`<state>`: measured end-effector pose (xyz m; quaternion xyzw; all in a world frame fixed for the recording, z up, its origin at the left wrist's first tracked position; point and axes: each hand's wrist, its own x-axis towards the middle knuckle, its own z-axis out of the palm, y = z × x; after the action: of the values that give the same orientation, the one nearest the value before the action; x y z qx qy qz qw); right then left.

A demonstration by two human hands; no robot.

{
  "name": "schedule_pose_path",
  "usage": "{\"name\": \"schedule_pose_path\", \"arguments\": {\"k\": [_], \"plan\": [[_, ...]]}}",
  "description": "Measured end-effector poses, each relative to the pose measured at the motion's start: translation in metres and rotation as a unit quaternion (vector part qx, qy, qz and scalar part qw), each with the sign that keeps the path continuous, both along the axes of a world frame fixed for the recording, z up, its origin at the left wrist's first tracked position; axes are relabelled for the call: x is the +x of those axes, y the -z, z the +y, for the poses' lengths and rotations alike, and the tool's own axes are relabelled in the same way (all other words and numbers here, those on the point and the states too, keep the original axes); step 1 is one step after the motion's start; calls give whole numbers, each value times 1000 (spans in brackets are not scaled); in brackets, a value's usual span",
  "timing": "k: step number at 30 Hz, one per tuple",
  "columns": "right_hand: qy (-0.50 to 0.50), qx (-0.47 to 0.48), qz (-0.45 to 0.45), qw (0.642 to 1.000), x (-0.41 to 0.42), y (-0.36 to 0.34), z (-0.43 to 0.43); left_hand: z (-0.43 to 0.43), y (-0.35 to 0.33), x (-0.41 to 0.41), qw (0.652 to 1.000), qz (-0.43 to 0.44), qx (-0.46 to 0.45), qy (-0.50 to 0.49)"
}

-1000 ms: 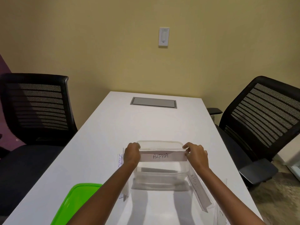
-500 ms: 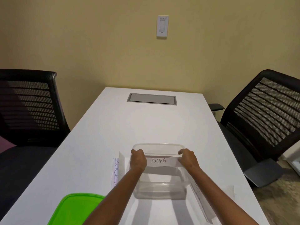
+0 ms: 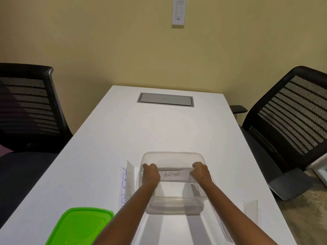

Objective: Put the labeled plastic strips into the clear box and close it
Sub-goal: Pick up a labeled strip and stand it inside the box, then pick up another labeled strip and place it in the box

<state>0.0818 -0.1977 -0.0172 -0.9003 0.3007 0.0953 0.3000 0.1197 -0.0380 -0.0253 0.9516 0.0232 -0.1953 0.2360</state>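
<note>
The clear box (image 3: 172, 156) stands open on the white table (image 3: 123, 138). Inside its rim I hold a plastic strip labeled ALPHA (image 3: 174, 174) crosswise, my left hand (image 3: 150, 175) gripping its left end and my right hand (image 3: 200, 173) its right end. Left of the box lie two more labeled strips (image 3: 126, 184), side by side. Another strip (image 3: 221, 225) lies along the box's right side, partly under my right forearm. A small clear strip (image 3: 250, 209) sits farther right. The green lid (image 3: 79, 225) rests at the near left.
A grey cable hatch (image 3: 165, 99) is set into the table's far end. Black mesh chairs stand on the left (image 3: 26, 106) and right (image 3: 292, 124). A wall with a switch plate (image 3: 178, 12) is behind the table.
Both hands have lowered the ALPHA strip down into the box. The camera has tilted downward, so the table and box sit lower in the earlier views than now.
</note>
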Motion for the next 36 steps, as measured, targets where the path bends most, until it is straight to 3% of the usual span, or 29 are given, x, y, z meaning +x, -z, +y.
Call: {"name": "schedule_pose_path", "arguments": {"k": [8, 13, 17, 20, 23, 26, 30, 36], "plan": [[-2, 30, 2, 1000, -3, 1, -4, 0, 0, -6, 1000, -2, -23, -7], [-6, 76, -78, 994, -17, -14, -16, -4, -8, -16, 1000, -2, -26, -5], [26, 94, -179, 979, -45, -29, -35, -15, -16, -33, 997, -77, -29, 8], [54, 85, -200, 975, -72, -32, -53, -29, -18, -55, 983, -175, -46, 42], [75, 61, -175, 980, -101, -22, -65, -43, -20, -82, 965, -229, -64, 112], [71, 42, -103, 991, -123, -6, -67, -54, -23, -110, 924, -308, -86, 210], [27, 22, 8, 999, -143, 14, -59, -60, -19, -142, 891, -336, -28, 304], [35, 7, 19, 999, -156, 28, -46, -64, -12, -166, 905, -273, -94, 311]]}}
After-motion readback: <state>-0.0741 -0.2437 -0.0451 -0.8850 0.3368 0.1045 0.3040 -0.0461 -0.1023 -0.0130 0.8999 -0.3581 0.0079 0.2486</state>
